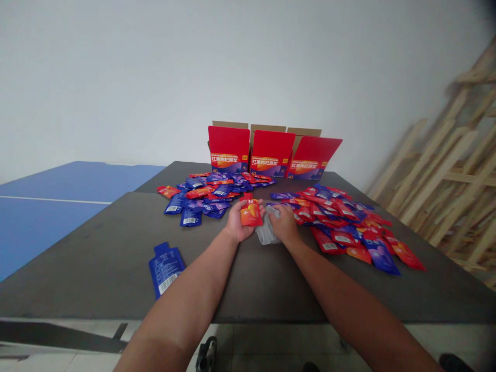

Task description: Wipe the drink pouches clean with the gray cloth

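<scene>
My left hand (237,225) is closed around a red drink pouch (251,213) with an orange print, its front turned up toward me. Just to the right, my right hand (284,222) grips a crumpled grey-white cloth (266,232), which hangs down close beside the pouch. Some fingers of the right hand are hidden behind the hand itself. A lone blue pouch (166,268) lies on the table at the left, printed side up, partly covered by my left forearm.
Mixed red and blue pouches form a pile (209,194) at centre-left and another pile (341,219) at right on the dark table (96,268). Behind stand three open red cartons (271,150). A blue table (58,206) adjoins at left; wooden slats (437,175) lean at right.
</scene>
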`<state>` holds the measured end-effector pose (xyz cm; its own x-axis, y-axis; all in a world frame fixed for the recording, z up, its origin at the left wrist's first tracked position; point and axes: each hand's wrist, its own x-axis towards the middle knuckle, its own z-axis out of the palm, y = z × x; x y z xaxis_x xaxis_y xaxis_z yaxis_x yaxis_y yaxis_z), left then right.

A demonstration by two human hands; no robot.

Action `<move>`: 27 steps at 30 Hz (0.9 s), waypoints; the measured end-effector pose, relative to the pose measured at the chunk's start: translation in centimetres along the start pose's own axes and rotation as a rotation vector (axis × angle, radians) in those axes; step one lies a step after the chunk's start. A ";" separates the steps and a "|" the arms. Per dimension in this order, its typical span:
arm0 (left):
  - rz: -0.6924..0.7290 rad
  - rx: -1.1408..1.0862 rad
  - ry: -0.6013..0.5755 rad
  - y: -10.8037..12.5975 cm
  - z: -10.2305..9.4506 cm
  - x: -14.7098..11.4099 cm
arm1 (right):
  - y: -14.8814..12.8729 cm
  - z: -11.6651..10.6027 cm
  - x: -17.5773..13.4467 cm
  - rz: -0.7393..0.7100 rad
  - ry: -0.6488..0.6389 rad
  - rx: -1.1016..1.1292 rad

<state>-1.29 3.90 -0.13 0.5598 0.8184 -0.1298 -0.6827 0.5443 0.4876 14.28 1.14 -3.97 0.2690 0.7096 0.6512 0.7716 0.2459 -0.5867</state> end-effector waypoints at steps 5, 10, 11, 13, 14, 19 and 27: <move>0.001 0.020 -0.006 -0.4 -0.1 0.3 | -0.7 -0.1 -0.8 -0.197 -0.124 -0.082; 0.065 0.073 0.025 -1.3 0.3 0.3 | -1.9 -1.2 -1.0 -0.408 -0.220 -0.137; 0.072 0.096 0.022 -1.5 0.4 0.3 | -2.1 -1.3 -1.0 -0.441 -0.244 -0.148; 0.086 0.147 0.015 -1.8 0.5 0.3 | -2.5 -1.3 -1.0 -0.479 -0.289 -0.155; 0.092 0.170 0.010 -2.0 0.5 0.3 | -2.6 -1.3 -0.9 -0.484 -0.304 -0.149; 0.099 0.258 -0.009 -2.4 0.0 0.7 | -1.6 -3.1 0.6 -0.370 -0.180 -0.089; 0.065 0.348 -0.018 -2.9 -0.4 1.0 | 6.9 -12.4 7.8 0.025 -0.018 -0.359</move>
<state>1.09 3.25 -2.05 0.5303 0.8444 -0.0752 -0.5178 0.3929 0.7600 28.83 0.18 3.01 0.2829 0.7245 0.6286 0.9189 -0.0168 -0.3941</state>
